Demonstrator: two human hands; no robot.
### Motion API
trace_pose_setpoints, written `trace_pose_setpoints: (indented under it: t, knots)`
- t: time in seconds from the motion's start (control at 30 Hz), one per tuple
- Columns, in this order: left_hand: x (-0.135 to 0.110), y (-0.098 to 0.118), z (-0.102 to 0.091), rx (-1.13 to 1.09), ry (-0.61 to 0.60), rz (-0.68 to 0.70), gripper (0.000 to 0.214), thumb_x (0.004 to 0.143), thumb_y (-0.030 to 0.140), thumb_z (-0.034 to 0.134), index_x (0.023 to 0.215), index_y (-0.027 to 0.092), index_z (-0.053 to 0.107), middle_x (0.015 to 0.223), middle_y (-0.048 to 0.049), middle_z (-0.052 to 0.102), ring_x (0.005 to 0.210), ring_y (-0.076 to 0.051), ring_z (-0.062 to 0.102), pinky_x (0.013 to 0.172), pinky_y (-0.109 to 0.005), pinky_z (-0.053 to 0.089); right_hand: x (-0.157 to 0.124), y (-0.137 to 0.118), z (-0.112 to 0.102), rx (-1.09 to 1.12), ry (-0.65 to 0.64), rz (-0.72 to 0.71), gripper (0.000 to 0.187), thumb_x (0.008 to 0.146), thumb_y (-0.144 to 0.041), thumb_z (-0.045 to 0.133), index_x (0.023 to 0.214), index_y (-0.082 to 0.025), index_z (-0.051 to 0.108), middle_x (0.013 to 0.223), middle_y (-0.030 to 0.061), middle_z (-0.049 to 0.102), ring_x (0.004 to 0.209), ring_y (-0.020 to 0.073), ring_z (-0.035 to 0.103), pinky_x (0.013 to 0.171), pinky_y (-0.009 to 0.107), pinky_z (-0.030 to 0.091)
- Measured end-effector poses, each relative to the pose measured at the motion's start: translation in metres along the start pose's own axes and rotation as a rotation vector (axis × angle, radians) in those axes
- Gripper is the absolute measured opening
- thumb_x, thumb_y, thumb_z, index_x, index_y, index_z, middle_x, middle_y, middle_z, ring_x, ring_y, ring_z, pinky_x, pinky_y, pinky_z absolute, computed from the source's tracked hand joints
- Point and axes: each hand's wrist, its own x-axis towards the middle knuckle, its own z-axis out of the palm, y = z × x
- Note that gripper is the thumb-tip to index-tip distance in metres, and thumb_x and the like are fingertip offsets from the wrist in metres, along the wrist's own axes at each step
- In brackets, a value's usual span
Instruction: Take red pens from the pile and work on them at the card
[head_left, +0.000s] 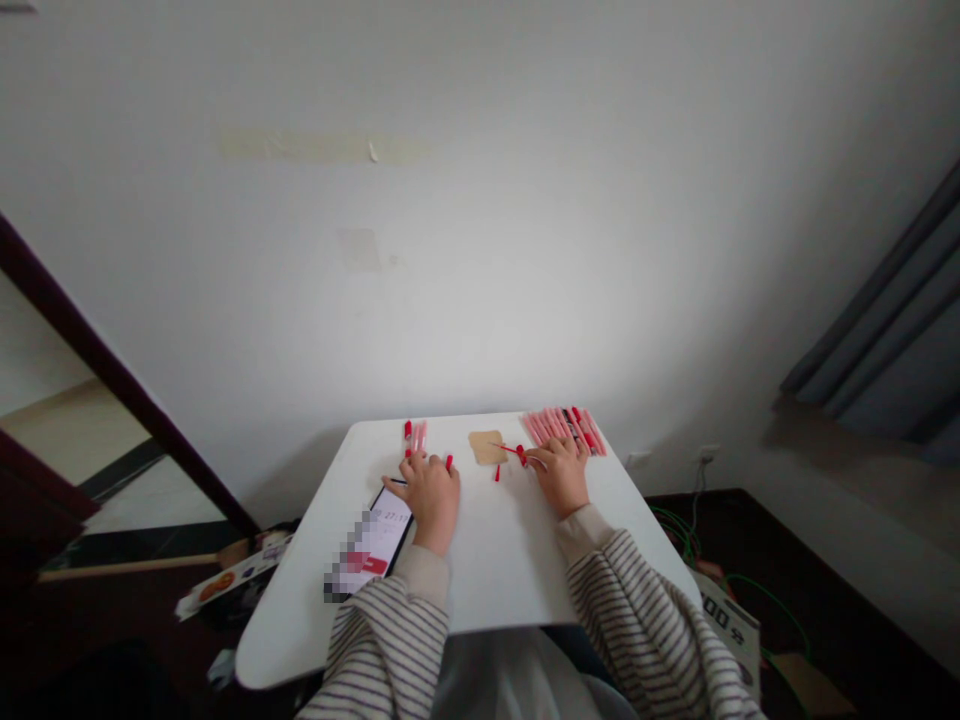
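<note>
My left hand (435, 500) is palm down on the white table (480, 560), its little finger stretched out over the phone. By its thumb and forefinger a short red piece (449, 463), like a pen cap, sticks up and seems pinched. Just beyond the fingertips lie a few red and pink pens (416, 436). My right hand (561, 475) has thumb and forefinger closed at a red pen part (521, 455). From there a thin red stick (508, 448) points left over a tan square (486, 448). Below the square lies a small red cone-shaped piece (497, 473).
A phone (375, 540) with a lit screen lies left, partly under my left hand. Beyond my right hand, several pink-red pens (562, 428) lie side by side. The wall (480, 250) meets the table's far edge. Right on the floor are green cables (682, 530) and a box (727, 620).
</note>
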Motion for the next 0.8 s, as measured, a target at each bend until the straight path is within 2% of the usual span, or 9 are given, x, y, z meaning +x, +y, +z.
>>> trace_pose_setpoints:
  t: [0.2, 0.3, 0.53, 0.7, 0.8]
  knots:
    - [0.0, -0.001, -0.002, 0.025, 0.019, -0.008, 0.035, 0.088, 0.034, 0.041, 0.095, 0.016, 0.07, 0.114, -0.0146, 0.059, 0.113, -0.032, 0.044, 0.102, -0.07, 0.026, 0.0, 0.0, 0.001, 0.006, -0.003, -0.003, 0.017, 0.091, -0.028, 0.06, 0.09, -0.033, 0.076, 0.091, 0.0028, 0.065, 0.101, 0.0216, 0.044, 0.1, 0.044, 0.017]
    - [0.0, 0.0, -0.003, 0.002, 0.022, -0.011, 0.032, 0.087, 0.035, 0.045, 0.096, 0.017, 0.069, 0.116, -0.0145, 0.058, 0.116, -0.032, 0.043, 0.104, -0.07, 0.024, 0.0, 0.0, 0.0, 0.007, -0.008, 0.002, 0.017, 0.091, -0.028, 0.06, 0.09, -0.034, 0.076, 0.092, 0.0028, 0.066, 0.101, 0.0216, 0.044, 0.1, 0.044, 0.017]
    - [-0.002, 0.005, -0.004, -0.255, -0.055, 0.134, 0.028, 0.079, 0.038, 0.064, 0.106, 0.033, 0.069, 0.125, -0.0059, 0.057, 0.123, -0.03, 0.041, 0.108, -0.068, 0.019, 0.0, -0.003, 0.0, -0.011, -0.023, -0.093, 0.013, 0.089, -0.03, 0.064, 0.091, -0.034, 0.076, 0.092, 0.0015, 0.066, 0.103, 0.0213, 0.045, 0.104, 0.047, 0.016]
    - [-0.004, 0.01, -0.007, -0.333, -0.071, 0.212, 0.014, 0.078, 0.036, 0.068, 0.091, 0.036, 0.074, 0.121, -0.0014, 0.06, 0.12, -0.027, 0.043, 0.111, -0.061, 0.017, -0.001, -0.003, 0.003, -0.005, -0.024, -0.14, 0.011, 0.087, -0.031, 0.067, 0.092, -0.036, 0.075, 0.096, 0.0008, 0.066, 0.105, 0.0211, 0.045, 0.107, 0.048, 0.014]
    - [-0.005, 0.011, -0.007, -0.326, -0.088, 0.211, 0.009, 0.078, 0.034, 0.068, 0.084, 0.034, 0.075, 0.121, -0.0014, 0.061, 0.12, -0.027, 0.043, 0.111, -0.062, 0.016, -0.001, -0.003, 0.002, -0.018, -0.032, -0.137, 0.012, 0.087, -0.03, 0.066, 0.092, -0.037, 0.075, 0.097, 0.0008, 0.066, 0.106, 0.0212, 0.045, 0.107, 0.048, 0.014]
